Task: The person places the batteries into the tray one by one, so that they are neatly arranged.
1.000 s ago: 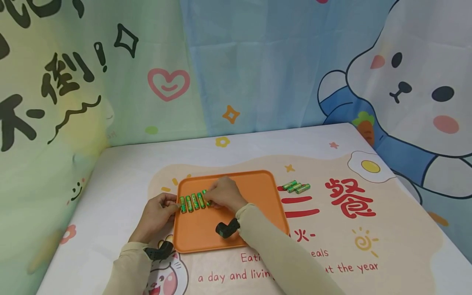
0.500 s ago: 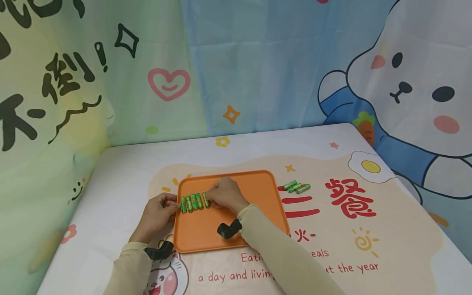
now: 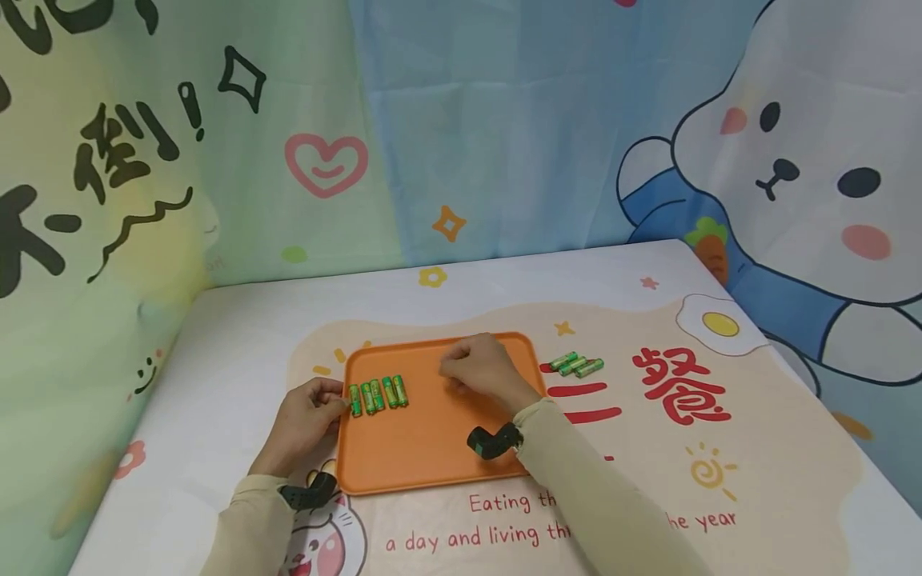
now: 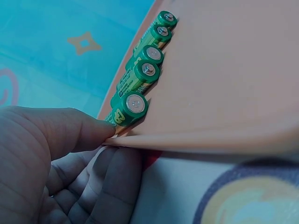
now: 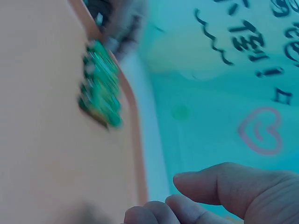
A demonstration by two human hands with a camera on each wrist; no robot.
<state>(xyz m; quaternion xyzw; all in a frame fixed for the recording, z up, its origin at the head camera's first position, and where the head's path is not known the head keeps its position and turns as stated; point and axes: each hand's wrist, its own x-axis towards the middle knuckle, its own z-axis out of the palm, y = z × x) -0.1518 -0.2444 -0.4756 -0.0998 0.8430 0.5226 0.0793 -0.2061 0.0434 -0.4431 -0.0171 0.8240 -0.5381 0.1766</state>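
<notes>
An orange tray point(image 3: 418, 452) lies on the table. Several green batteries point(image 3: 390, 392) stand side by side in a row along its left part; in the left wrist view, the flat end of the nearest battery point(image 4: 136, 103) faces the camera. My left hand point(image 3: 306, 420) pinches the tray's left rim, thumb on top and fingers under it, the thumb tip close to that battery. Over the tray's right half is my right hand point(image 3: 486, 372), holding nothing; in the right wrist view the thumb point(image 5: 201, 186) is apart from the loosely bent fingers.
Three more green batteries point(image 3: 573, 366) lie on the printed tablecloth point(image 3: 778, 448), just right of the tray. A patterned curtain point(image 3: 504, 144) hangs behind the table. Each wrist wears a small black camera.
My right hand has let go of the last battery in the row and moved right, away from it. That battery now sits close against its neighbour. My left hand stays on the rim.
</notes>
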